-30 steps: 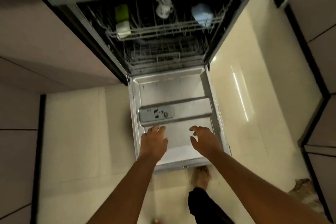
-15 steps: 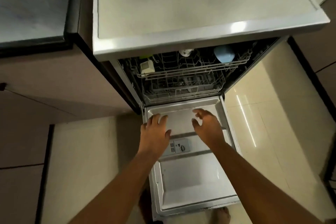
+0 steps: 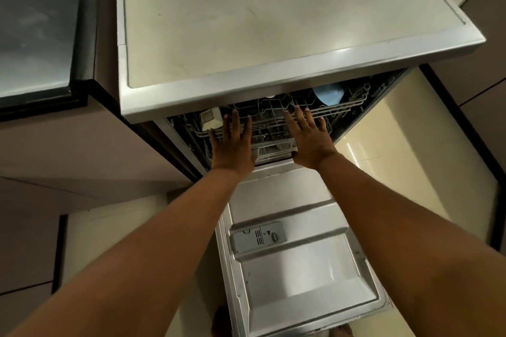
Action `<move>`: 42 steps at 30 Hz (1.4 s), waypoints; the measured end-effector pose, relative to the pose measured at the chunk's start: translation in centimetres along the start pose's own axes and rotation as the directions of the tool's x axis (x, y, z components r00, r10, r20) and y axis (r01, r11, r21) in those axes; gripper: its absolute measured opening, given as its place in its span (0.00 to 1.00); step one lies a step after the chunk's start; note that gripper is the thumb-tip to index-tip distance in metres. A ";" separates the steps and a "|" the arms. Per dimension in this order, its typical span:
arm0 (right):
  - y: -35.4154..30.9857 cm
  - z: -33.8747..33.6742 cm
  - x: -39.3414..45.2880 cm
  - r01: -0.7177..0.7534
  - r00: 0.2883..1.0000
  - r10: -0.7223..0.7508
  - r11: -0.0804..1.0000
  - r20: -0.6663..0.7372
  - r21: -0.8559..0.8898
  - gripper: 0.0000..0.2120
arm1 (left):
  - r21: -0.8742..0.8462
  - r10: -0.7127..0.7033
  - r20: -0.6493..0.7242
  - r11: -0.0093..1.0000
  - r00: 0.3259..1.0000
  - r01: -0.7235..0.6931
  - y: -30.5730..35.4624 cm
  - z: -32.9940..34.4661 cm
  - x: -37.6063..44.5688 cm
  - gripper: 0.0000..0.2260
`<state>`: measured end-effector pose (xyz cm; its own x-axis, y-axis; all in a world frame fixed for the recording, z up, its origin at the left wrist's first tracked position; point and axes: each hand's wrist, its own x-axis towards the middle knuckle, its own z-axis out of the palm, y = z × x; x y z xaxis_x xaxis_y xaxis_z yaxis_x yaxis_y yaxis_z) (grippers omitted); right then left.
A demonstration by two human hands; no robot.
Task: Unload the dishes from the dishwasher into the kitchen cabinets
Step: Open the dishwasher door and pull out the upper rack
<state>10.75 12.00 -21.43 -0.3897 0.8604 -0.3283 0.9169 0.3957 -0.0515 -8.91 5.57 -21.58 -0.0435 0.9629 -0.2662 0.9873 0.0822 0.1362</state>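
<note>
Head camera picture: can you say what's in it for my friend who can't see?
Two open hands, the left hand and the right hand, reach toward the upper rack of an open dishwasher. A blue bowl sits in the rack, and the door lies folded down below.

No words, brand names or numbers can be read anywhere in this view. The only marks that come near to signs are on the detergent dispenser (image 3: 258,237) set in the open dishwasher door (image 3: 306,276): a small stack of short bars beside its round knob, and a block of vertical slots. These are too small to make out as any letter or figure.
</note>
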 end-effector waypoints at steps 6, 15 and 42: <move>0.1 1.0 -0.4 -0.045 0.998 0.048 0.997 -0.044 0.063 0.53 | -0.011 -0.076 0.074 0.997 0.994 0.077 -0.6 1.0 0.5 0.47; 1.2 2.9 -5.7 -0.031 1.000 0.031 0.999 0.004 0.042 0.49 | 0.061 -0.143 0.096 0.989 0.985 0.137 2.6 3.2 -5.2 0.49; 2.2 6.8 -21.6 0.048 0.998 -0.046 0.996 -0.029 0.078 0.45 | -0.054 -0.210 0.033 0.976 0.977 0.212 9.6 7.4 -21.5 0.43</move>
<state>21.78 -7.90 -20.82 -0.4341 0.8502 -0.2979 0.9008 0.4105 -0.1412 2.65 -16.23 -21.63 -0.2449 0.9151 -0.3202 0.9459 0.2980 0.1284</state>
